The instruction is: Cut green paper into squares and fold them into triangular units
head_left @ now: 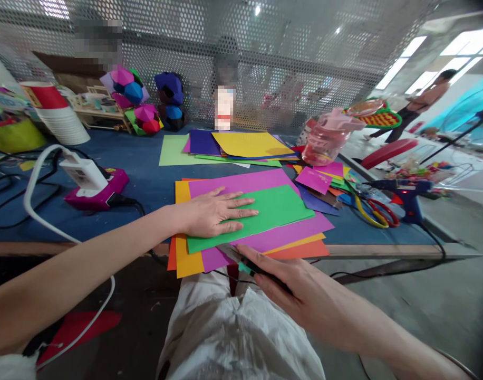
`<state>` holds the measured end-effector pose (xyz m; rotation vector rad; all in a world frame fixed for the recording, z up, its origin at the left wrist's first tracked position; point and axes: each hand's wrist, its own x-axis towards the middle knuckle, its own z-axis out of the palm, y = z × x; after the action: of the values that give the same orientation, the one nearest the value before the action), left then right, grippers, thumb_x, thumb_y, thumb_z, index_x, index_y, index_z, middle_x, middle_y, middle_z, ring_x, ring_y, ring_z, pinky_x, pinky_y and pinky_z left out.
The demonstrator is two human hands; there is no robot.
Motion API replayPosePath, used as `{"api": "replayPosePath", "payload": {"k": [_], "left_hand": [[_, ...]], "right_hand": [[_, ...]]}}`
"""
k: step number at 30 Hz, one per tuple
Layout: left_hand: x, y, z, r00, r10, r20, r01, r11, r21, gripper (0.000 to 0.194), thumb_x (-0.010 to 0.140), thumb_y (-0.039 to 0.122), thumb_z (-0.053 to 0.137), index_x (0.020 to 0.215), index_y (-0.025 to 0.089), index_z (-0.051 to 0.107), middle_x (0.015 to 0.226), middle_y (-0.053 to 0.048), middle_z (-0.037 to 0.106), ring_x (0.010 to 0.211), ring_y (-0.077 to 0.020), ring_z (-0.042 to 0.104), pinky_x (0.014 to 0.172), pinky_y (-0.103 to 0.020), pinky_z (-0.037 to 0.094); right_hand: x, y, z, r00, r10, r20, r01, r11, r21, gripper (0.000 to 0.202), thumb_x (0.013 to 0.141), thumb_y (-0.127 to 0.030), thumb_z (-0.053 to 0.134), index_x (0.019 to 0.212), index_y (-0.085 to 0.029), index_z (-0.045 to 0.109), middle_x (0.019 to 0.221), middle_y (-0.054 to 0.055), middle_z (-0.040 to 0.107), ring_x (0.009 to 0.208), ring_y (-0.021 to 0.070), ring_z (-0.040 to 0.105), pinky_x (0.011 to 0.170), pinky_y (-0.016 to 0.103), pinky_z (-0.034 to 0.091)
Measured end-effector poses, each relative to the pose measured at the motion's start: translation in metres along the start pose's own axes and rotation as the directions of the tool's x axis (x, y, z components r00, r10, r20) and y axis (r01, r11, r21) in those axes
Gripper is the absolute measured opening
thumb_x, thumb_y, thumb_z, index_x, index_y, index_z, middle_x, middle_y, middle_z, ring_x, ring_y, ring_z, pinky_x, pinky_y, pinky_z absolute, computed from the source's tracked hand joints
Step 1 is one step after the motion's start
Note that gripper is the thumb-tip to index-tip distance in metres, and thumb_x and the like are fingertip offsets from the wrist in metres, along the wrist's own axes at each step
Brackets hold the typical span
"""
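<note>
Green sheet (273, 211) beneath the flat left hand (221, 212), beyond the knife-holding right hand (283, 279).

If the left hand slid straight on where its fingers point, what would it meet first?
Past the green sheet and purple sheet under it, the left hand would likely meet the blue paper first, then the scissors, though depth is unclear.
</note>
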<state>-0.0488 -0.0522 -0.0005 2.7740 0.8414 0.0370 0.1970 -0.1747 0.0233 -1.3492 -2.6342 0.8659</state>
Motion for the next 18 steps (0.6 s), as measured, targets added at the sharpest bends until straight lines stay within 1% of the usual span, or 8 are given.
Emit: {"api": "replayPosePath", "payload": {"k": [5, 11, 14, 17, 18], "left_hand": [[0.000, 0.001, -0.001, 1.000, 0.013, 0.011, -0.014, 1.000, 0.026, 0.056, 0.108, 0.053, 0.037, 0.162, 0.038, 0.028, 0.173, 0.004, 0.015, 0.160, -0.0255, 0.011, 0.127, -0.055, 0.006], [-0.001, 0.004, -0.003, 1.000, -0.018, 0.021, 0.018, 1.000, 0.009, 0.058, 0.107, 0.057, 0.035, 0.162, 0.039, 0.028, 0.173, 0.005, 0.012, 0.160, -0.0265, 0.010, 0.127, -0.057, 0.006], [0.007, 0.002, -0.002, 1.000, -0.025, 0.009, 0.025, 1.000, -0.001, 0.056, 0.108, 0.057, 0.034, 0.161, 0.039, 0.029, 0.173, 0.005, 0.015, 0.160, -0.0258, 0.012, 0.126, -0.058, 0.007], [0.021, 0.000, 0.000, 0.999, -0.039, -0.017, 0.039, 0.999, 0.003, 0.056, 0.108, 0.056, 0.033, 0.161, 0.038, 0.031, 0.172, 0.003, 0.017, 0.160, -0.0276, 0.013, 0.125, -0.060, 0.007], [0.026, -0.001, 0.001, 0.999, -0.045, -0.028, 0.046, 0.999, 0.010, 0.057, 0.108, 0.056, 0.034, 0.161, 0.037, 0.031, 0.172, 0.002, 0.018, 0.159, -0.0282, 0.014, 0.125, -0.061, 0.008]], "right_hand": [[0.000, -0.001, 0.001, 1.000, -0.016, -0.023, 0.016, 1.000, 0.024, 0.053, 0.108, -0.038, 0.040, 0.160, -0.039, 0.033, 0.114, 0.001, 0.076, 0.094, 0.0202, 0.071, 0.079, 0.029, 0.050], [0.000, 0.000, 0.001, 0.994, -0.070, -0.089, 0.074, 0.997, 0.037, 0.053, 0.106, -0.037, 0.043, 0.159, -0.032, 0.039, 0.111, 0.005, 0.078, 0.091, 0.0198, 0.074, 0.080, 0.028, 0.054], [0.000, 0.001, -0.004, 0.995, -0.034, -0.089, 0.035, 0.999, 0.012, 0.053, 0.106, -0.036, 0.042, 0.160, -0.033, 0.038, 0.111, 0.004, 0.078, 0.091, 0.0202, 0.074, 0.080, 0.029, 0.054], [0.000, 0.003, -0.013, 0.996, 0.023, -0.080, -0.024, 1.000, -0.007, 0.053, 0.107, -0.035, 0.040, 0.160, -0.033, 0.038, 0.116, 0.005, 0.077, 0.094, 0.0210, 0.073, 0.081, 0.030, 0.053], [-0.001, 0.005, -0.016, 0.996, 0.045, -0.076, -0.046, 0.999, -0.016, 0.053, 0.107, -0.035, 0.040, 0.160, -0.033, 0.038, 0.114, 0.005, 0.077, 0.093, 0.0212, 0.073, 0.080, 0.030, 0.052]]}}
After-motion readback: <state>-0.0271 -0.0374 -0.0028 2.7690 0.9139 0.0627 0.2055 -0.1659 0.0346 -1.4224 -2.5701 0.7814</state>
